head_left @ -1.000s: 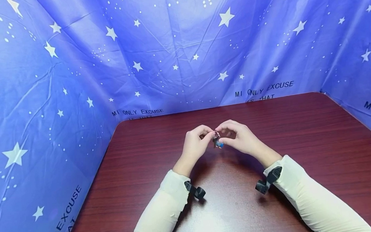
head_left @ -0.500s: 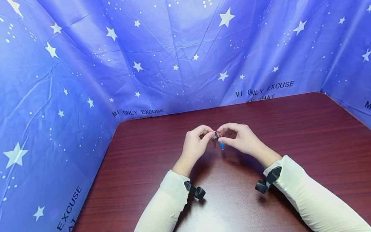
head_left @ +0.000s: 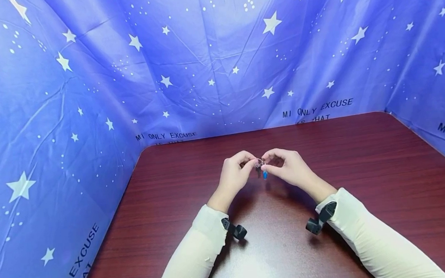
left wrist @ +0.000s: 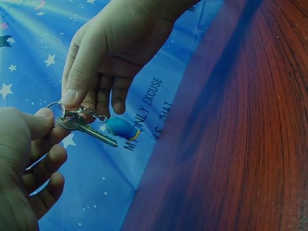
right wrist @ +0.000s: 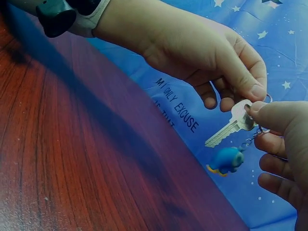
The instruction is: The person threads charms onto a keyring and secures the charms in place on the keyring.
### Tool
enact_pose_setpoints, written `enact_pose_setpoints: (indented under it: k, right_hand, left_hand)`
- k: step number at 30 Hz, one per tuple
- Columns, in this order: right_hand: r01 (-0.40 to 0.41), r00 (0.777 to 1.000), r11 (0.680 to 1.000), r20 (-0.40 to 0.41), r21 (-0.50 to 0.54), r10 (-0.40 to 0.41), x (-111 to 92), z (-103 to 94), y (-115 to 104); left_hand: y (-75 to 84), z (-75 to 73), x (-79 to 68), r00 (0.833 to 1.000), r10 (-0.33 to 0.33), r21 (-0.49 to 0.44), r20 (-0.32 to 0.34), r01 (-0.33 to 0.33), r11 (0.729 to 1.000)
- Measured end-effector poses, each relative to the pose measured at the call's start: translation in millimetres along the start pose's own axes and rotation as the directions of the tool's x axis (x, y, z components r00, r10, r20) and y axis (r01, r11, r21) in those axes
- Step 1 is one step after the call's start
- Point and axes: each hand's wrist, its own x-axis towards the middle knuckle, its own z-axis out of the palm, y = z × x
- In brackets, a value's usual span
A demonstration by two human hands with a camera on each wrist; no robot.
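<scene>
Both hands meet above the table around one metal key ring (left wrist: 52, 103). My left hand (head_left: 233, 172) pinches the ring between thumb and forefinger. From the other side, my right hand (head_left: 292, 166) pinches it close to the key's head, thumb and forefinger together. A metal key (right wrist: 230, 126) hangs from the ring, its toothed blade pointing away from the right hand's fingertips. Beside the key, a short chain (left wrist: 91, 112) carries a small blue figure charm (right wrist: 226, 160) with yellow at its lower end. The remaining fingers of both hands are loosely bent.
The dark red wood-grain table (head_left: 167, 229) spreads under the hands and shines near the front. Blue star-printed cloth (head_left: 209, 58) walls in the back and both sides. Each sleeve cuff bears a black wrist camera (head_left: 234, 229).
The right hand's thumb and forefinger, spread apart a second ago, have come together on the ring. The blue charm has swung and now hangs straight down. The left hand keeps its pinch.
</scene>
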Motion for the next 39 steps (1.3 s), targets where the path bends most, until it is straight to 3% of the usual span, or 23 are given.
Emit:
enact_pose_setpoints:
  k: [9,14,25,39]
  right_hand:
    - [0.148,0.989,0.989,0.002,0.013,-0.148,1.2,2.4,2.0]
    - [0.186,0.983,0.982,-0.012,0.033,-0.186,1.3,4.0,3.4]
    - [0.211,0.977,0.977,-0.034,0.007,-0.211,-0.3,7.2,2.5]
    - [0.168,0.985,0.985,-0.027,-0.034,-0.169,-0.7,4.0,3.7]
  left_hand:
    - [0.4,-2.3,1.1,1.000,-0.003,-0.043,-0.031,0.001,0.999]
    - [0.9,-2.2,1.3,0.999,-0.021,-0.062,-0.027,0.019,0.998]
    - [0.4,-2.1,1.6,1.000,-0.005,-0.052,-0.029,0.003,0.999]
    - [1.4,-1.1,0.6,1.000,0.026,-0.030,-0.006,-0.026,0.999]
